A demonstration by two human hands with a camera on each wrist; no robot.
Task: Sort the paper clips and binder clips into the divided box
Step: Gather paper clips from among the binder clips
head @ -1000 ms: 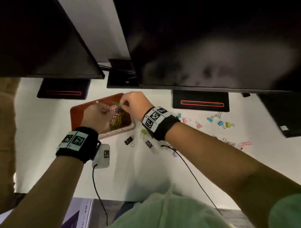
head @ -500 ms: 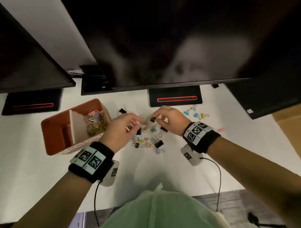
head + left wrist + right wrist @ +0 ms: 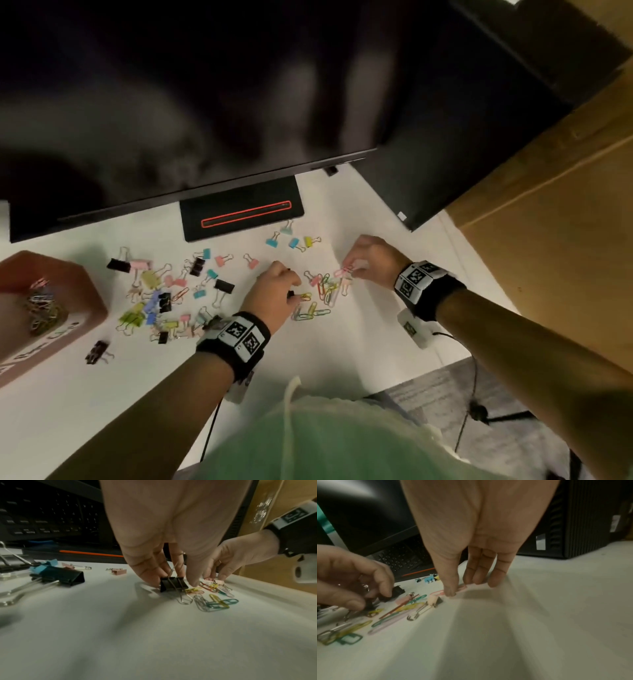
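On the white desk (image 3: 359,342), the left hand (image 3: 270,294) pinches a black binder clip (image 3: 173,584) against the surface. At its 3 o'clock, the right hand (image 3: 371,260) pinches a pink paper clip (image 3: 452,591) between thumb and fingers. Loose paper clips (image 3: 323,294) lie between them. More binder clips (image 3: 164,291) spread toward 9 o'clock, where the box (image 3: 85,291) holds paper clips.

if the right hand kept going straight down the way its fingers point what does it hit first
Almost at once the pink paper clip: the right hand points down at the white desk, thumb tip already on the clip. Under that, just the desk. Whether the other fingertips touch it is unclear.
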